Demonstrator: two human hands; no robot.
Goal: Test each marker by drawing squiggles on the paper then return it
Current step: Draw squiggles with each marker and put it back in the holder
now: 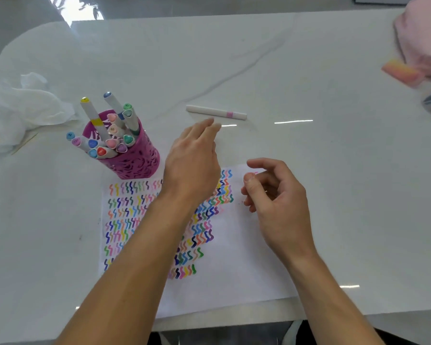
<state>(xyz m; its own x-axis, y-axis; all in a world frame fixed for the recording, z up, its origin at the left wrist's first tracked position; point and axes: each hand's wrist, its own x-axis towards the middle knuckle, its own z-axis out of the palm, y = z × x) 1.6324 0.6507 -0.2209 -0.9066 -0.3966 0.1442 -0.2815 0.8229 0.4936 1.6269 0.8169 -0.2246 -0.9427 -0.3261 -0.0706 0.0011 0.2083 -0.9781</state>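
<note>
A marker (215, 112) lies flat on the table (321, 150), well beyond the top edge of the paper (234, 275), running left to right with a slight downward tilt to the right. It is white, with a pink band near its right end.

The left hand (193, 165) is stretched out over the paper's upper edge, palm down, fingers straight and close together. Its fingertips (210, 123) sit just below the marker's left half, near it but not touching. It holds nothing.

The right hand (276, 195) hangs over the paper's top right corner, well apart from the marker. Its fingers are loosely curled, thumb and forefinger apart, and nothing shows in its grasp.

Rows of coloured squiggles (125, 212) fill the paper's left and upper part; the lower right is blank. A purple cup (137, 163) stands just beside the paper's top left corner, packed with markers (115, 135), caps up.

A crumpled tissue (23, 108) lies at the far left. A pink cloth (423, 38) and an orange-pink block (401, 70) are at the far right, both blurred
</note>
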